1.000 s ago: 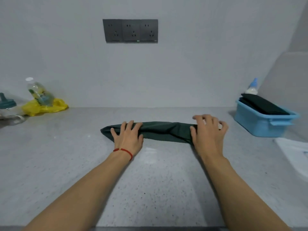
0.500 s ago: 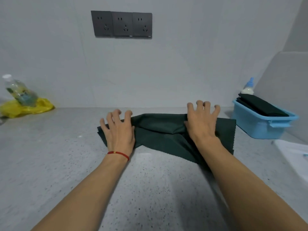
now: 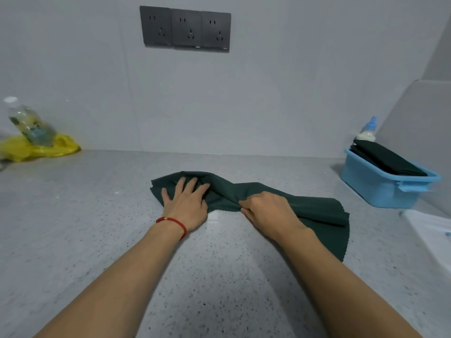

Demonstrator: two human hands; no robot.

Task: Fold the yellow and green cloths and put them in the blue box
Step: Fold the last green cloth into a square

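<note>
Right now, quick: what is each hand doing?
Left hand: open, fingers straight, pressing flat on the green cloth.
Right hand: fingers curled, pinching a fold of the green cloth.

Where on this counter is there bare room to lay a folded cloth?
Bare counter lies between the yellow bag and the left hand, and between the forearms. It is crowded at the right: green cloth, right hand, blue box.

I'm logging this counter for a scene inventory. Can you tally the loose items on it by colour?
Green: 2, the cloth under the hands and the folded cloth in the box
Yellow: 1, bag
Blue: 1, box
Clear or white: 2, plastic bottle, blue-capped bottle
Total: 6
</note>
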